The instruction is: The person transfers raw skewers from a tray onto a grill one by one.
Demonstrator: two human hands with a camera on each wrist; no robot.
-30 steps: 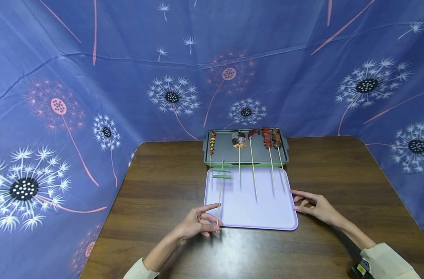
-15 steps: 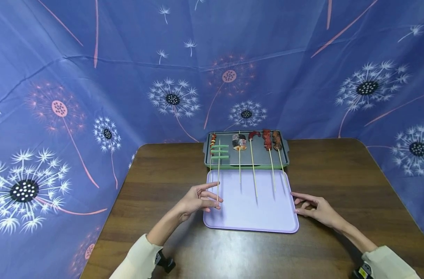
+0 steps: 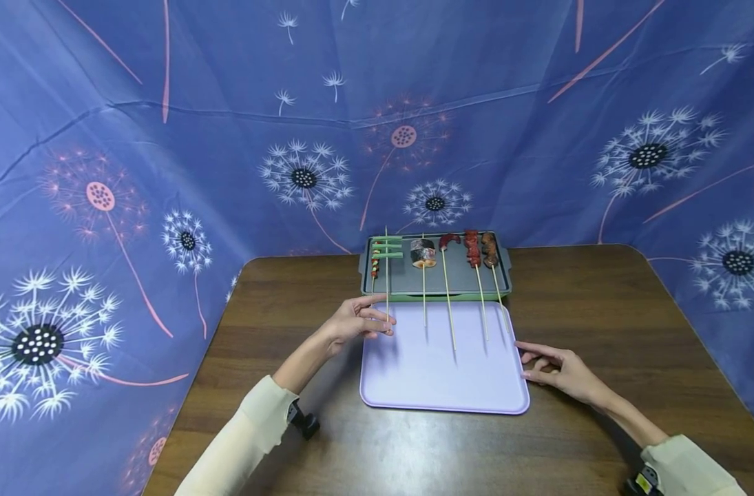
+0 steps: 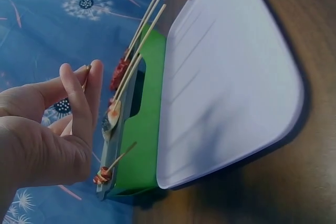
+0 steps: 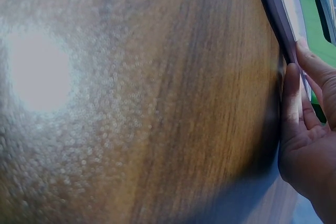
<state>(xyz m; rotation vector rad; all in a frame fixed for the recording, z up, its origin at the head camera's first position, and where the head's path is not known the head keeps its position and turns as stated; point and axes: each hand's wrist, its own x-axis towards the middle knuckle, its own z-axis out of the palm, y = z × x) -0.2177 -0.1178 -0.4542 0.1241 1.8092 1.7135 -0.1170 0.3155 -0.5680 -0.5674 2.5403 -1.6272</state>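
Observation:
My left hand [image 3: 359, 320] pinches the lower end of a wooden skewer with three green vegetable sticks [image 3: 386, 255] threaded crosswise. In the head view those sticks overlap a red-and-yellow skewer [image 3: 374, 269] on the left of the grey griddle pan [image 3: 407, 281]. The left wrist view shows the skewer's tip [image 4: 88, 68] between the fingertips; its green part is out of that view. My right hand [image 3: 565, 372] holds the right edge of the lilac tray [image 3: 445, 386]. In the right wrist view the tray rim [image 5: 283, 19] runs between thumb and fingers.
Beside the green sticks on the pan lie a black-and-white roll skewer [image 3: 423, 253], a dark red curled one [image 3: 449, 240], a red meat skewer [image 3: 472, 249] and a brown one [image 3: 489, 251]. Their sticks reach over the tray. A dandelion-print cloth [image 3: 507, 138] hangs behind the wooden table [image 3: 600, 296].
My left hand has carried the green vegetable skewer forward from over the tray, bringing its green sticks over the left of the pan. The right hand stays at the tray's edge.

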